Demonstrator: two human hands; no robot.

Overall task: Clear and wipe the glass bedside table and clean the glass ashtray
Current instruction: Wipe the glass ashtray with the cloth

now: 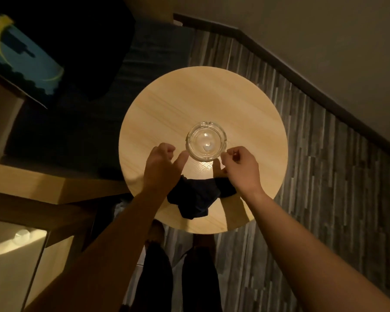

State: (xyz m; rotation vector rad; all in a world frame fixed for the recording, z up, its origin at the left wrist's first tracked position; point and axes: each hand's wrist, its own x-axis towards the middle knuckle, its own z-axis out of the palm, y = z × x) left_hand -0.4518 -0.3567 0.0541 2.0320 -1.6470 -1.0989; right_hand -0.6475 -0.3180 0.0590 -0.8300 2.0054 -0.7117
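Round wood-grain surface (203,97) fills the middle of the view, lit warm from above, w/ a bright glare spot just below its centre. Grey plank floor (324,188) runs from 12 to 5 o'clock around it, dark skirting along a beige wall at 1–3 o'clock. At 9–11 o'clock a dark upholstered seat and a blue-yellow picture (20,55) in the corner; no writing legible on it, and no brand or label shows anywhere in view. At 7–8 o'clock pale wood furniture w/ a light patch on it.

Both bare forearms come in from 6 o'clock. Person's dark trouser legs show below the surface edge.

Dark cloth (196,199) lies crumpled on the surface at its 6 o'clock part, between the two wrists; its right end runs under the right hand.

Left hand (161,164) is loosely curled, fingers bent inward, thumb stretched toward the ashtray, tip right at its rim; contact can't be confirmed. It grips nothing.

Right hand (239,167) is closed in a loose fist, fingertips pinched just beside the ashtray's 4 o'clock edge; whether it's gripping the cloth end beneath it can't tell.

Glass ashtray (206,141) sits upright slightly below surface centre, between the two hands, clear, round, notched rim, w/ a small white bit or glint in its base.
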